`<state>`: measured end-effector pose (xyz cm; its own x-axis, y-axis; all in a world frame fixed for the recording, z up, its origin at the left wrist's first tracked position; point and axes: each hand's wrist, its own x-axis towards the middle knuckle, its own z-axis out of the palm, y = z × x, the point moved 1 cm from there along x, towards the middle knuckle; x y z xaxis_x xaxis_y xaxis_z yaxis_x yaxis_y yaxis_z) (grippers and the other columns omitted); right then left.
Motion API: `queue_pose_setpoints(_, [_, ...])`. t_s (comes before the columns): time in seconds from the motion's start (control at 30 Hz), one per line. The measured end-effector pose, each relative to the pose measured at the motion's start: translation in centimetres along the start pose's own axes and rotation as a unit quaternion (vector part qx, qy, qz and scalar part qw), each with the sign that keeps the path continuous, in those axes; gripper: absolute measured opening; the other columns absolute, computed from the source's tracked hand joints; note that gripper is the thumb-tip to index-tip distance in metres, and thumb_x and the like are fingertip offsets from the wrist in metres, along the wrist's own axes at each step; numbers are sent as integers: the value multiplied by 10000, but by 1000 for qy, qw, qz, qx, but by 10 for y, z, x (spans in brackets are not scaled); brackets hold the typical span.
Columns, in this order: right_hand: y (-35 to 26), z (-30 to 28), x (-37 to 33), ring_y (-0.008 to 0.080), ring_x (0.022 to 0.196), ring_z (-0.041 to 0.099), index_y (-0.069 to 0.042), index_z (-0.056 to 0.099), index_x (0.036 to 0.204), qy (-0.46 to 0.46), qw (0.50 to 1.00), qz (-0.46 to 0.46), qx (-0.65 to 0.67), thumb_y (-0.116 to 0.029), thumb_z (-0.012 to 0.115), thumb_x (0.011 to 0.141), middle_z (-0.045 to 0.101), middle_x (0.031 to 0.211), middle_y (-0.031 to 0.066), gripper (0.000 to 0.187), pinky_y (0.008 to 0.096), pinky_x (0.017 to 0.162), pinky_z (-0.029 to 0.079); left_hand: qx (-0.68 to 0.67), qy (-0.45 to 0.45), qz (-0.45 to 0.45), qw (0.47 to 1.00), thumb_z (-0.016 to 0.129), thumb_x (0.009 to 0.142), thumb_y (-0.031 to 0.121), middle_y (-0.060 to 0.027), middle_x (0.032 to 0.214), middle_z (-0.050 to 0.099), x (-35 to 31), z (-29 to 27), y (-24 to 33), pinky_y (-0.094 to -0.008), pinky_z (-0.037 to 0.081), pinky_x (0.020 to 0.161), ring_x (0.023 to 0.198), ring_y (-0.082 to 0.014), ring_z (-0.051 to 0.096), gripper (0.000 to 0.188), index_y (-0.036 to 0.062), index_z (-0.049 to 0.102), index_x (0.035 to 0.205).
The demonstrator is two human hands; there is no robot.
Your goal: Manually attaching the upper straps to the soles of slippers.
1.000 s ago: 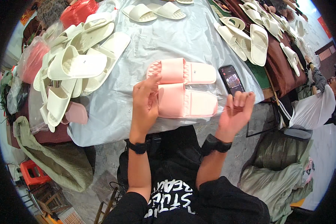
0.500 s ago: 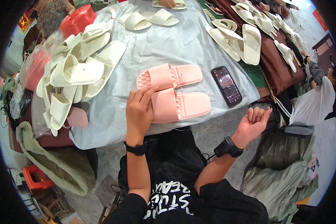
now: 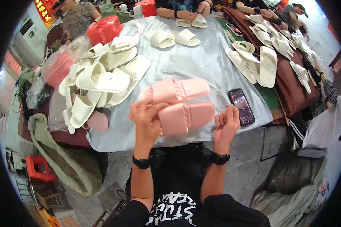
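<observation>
The front slippers (image 3: 173, 118) are pink, the piled slippers (image 3: 119, 81) mostly cream. The shirt (image 3: 212, 213) is black with white lettering (image 3: 181, 209).

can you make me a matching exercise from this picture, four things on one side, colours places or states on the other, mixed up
1 left hand
2 phone
3 stool
4 table cover

A red, at the lower left
B touching the pink slippers
C pale grey
D screen lit, right of the right hand

Pairs: 1-B, 2-D, 3-A, 4-C
</observation>
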<state>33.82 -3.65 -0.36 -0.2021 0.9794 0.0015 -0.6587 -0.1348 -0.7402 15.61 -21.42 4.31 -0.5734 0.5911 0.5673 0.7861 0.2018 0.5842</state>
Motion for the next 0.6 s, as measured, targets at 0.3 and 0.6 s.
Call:
queue_pose_setpoints(0.3, [17,0,8,42,590,372,-32,636,1047,-34,998,-26,-51,-119,652,1086,467,730,-54,97,254,544,334,-134,269,-25,953,597,1002,43,-122,1251,744,106,-132,-96,-361,534,937,1040,-208,691,319,44,753,1280])
queue_pose_setpoints(0.6, [18,3,5,17,581,387,-40,643,1041,-49,992,-49,-104,-108,678,1070,515,762,-73,82,221,508,317,351,189,-45,916,659,872,184,-116,1098,798,231,-185,-220,-425,554,866,974,-337,740,396,182,753,1257])
